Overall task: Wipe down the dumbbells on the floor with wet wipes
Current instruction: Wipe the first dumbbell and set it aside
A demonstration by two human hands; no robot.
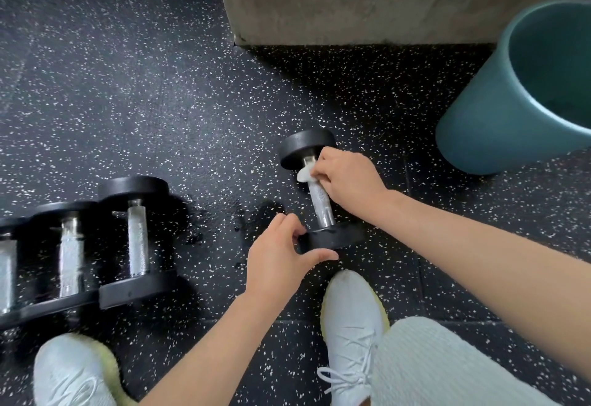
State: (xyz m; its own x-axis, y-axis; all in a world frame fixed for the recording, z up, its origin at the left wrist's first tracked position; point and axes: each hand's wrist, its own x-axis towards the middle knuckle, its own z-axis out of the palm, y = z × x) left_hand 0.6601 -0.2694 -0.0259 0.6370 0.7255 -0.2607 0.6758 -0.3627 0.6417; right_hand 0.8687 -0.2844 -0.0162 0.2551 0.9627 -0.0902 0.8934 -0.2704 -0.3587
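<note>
Two grips | right hand (348, 184) pinches wipe (303, 175) on dumbbell (321, 208) | left hand (277, 261) clasps its end

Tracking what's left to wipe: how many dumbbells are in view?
4. One dumbbell at centre; three in a row at left, the leftmost cropped by the frame edge. More may lie beyond it.

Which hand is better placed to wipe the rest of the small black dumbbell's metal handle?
Right. The right hand pinches the white wet wipe against the knurled metal handle near its far end; the left hand holds no wipe and grips the near black end plate.
</note>
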